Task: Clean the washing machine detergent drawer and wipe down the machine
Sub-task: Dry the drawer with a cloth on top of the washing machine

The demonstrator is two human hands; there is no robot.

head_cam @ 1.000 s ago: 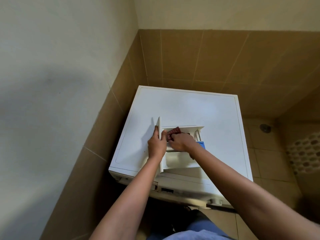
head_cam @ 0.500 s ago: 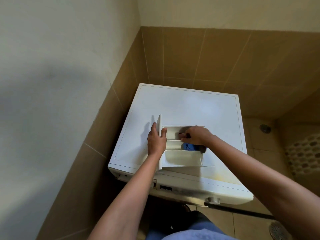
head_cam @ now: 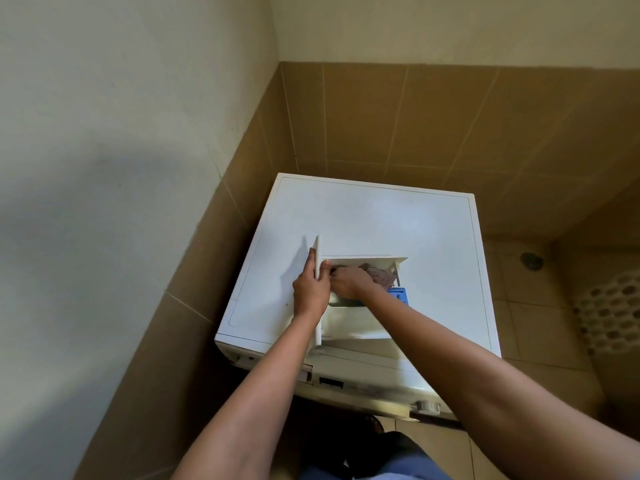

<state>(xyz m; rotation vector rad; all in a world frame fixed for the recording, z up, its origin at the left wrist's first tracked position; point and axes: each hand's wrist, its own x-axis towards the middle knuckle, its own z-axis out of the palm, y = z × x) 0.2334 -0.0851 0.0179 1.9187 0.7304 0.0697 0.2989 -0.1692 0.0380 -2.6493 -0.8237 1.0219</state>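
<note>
The white detergent drawer (head_cam: 356,325) lies on top of the white washing machine (head_cam: 374,216), its front panel standing upright at the left. My left hand (head_cam: 311,289) grips that front panel, thumb on the inner side. My right hand (head_cam: 349,281) holds a reddish-brown cloth (head_cam: 381,274) inside the drawer's far compartment, close against the front panel. A blue insert (head_cam: 399,294) shows at the drawer's right side, partly hidden by my right forearm.
The machine stands in a corner with brown-tiled walls behind and to its left. Its control panel (head_cam: 332,379) and a knob (head_cam: 427,407) face me. A floor drain (head_cam: 531,260) and a white perforated basket (head_cam: 613,306) are on the tiled floor at the right.
My right hand has moved the cloth from the drawer's right end, by the blue insert, back to the left against the front panel. My left hand keeps its grip.
</note>
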